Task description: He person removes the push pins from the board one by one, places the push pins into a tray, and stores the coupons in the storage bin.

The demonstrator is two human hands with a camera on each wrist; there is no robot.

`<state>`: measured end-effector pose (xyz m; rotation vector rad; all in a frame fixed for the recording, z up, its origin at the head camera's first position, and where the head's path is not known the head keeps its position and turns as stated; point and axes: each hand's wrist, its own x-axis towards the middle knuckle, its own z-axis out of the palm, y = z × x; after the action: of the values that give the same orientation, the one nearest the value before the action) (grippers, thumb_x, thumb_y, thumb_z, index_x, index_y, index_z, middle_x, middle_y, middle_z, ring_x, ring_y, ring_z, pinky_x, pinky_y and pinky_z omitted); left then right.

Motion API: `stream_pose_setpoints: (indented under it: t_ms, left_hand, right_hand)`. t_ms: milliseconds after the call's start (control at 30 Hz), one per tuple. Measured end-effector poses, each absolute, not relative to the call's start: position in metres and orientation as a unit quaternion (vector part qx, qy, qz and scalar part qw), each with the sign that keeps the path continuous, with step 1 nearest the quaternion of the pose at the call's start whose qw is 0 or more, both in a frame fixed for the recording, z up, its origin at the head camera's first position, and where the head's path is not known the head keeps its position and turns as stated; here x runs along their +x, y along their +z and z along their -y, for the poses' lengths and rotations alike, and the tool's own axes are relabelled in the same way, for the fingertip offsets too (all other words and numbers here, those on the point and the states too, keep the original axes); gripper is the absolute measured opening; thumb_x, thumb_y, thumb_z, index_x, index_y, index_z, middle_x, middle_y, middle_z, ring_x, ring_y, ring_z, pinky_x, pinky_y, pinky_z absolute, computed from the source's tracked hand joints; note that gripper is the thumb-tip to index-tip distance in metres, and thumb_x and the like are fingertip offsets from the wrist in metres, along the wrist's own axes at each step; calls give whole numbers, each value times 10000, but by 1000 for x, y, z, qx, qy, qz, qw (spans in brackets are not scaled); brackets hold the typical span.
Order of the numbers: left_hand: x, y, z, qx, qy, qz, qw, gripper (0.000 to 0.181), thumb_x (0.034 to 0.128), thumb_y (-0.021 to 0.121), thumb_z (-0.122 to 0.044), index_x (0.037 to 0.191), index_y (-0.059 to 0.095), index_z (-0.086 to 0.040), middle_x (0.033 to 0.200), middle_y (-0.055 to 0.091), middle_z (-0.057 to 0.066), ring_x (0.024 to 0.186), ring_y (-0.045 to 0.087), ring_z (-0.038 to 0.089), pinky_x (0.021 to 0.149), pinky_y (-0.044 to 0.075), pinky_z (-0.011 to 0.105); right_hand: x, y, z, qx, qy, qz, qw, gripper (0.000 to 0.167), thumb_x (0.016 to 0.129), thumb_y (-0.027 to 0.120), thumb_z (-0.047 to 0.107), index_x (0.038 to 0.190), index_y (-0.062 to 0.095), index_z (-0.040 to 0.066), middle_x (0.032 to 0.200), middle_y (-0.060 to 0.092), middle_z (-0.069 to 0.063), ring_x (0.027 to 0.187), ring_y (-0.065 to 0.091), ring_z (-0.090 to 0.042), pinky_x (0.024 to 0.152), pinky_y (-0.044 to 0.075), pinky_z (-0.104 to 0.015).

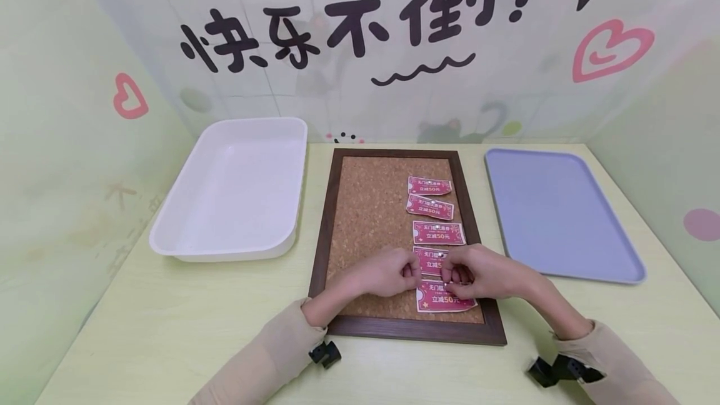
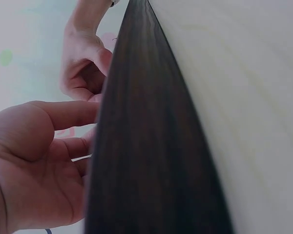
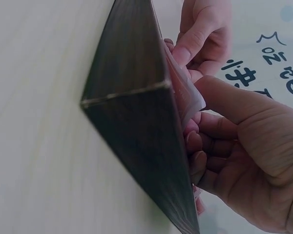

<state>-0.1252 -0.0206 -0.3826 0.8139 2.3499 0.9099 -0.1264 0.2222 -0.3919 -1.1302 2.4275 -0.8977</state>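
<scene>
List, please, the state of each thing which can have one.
White bin: upright, open at top.
Cork board: lying flat, face up.
Upper four coupons: pinned to the board.
Lowest coupon: edge curled up, right hand touching it.
Blue tray: lying flat, face up.

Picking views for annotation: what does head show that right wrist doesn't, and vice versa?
Only head: the white plastic tub, the lavender tray, the cork surface and all five pink discount coupons in a column.

Only right wrist: a near edge-on look at one coupon bending up past the dark wooden frame, plus the palm side of the right hand.

Both: right hand, left hand, frame, pale tabletop, black Chinese lettering.
</scene>
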Motion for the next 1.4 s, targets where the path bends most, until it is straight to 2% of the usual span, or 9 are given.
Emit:
stream_pose_setpoints:
  t_ms: [167,867,1400]
  left_hand:
    - [-126,-384,20,307,323,-865,232,145,963,680,-90,826,658,-131,710,569,-54,627,497,55,599,417,189]
    - [-126,-383,20,298,327,-864,240,150,965,679,-95,822,653,-133,708,569,-48,620,498,64,590,412,196]
    - [-126,-382,23,303,345,-854,244,152,965,671,-65,823,657,-116,714,575,-37,623,495,68,591,410,194]
  right_hand:
    - [-128,-395,-223,-400,-313,-848,150,167,858,725,53,850,635,195,739,541,136,637,488,-13,539,452,-203]
    - [-129,-393,-225,-428,-323,-833,135,189,854,749,41,853,651,202,758,560,179,631,514,23,531,492,-207]
    - [-130,-388,-237,-406,-359,-827,149,98,910,733,58,899,696,148,813,655,140,705,616,-16,626,562,-249]
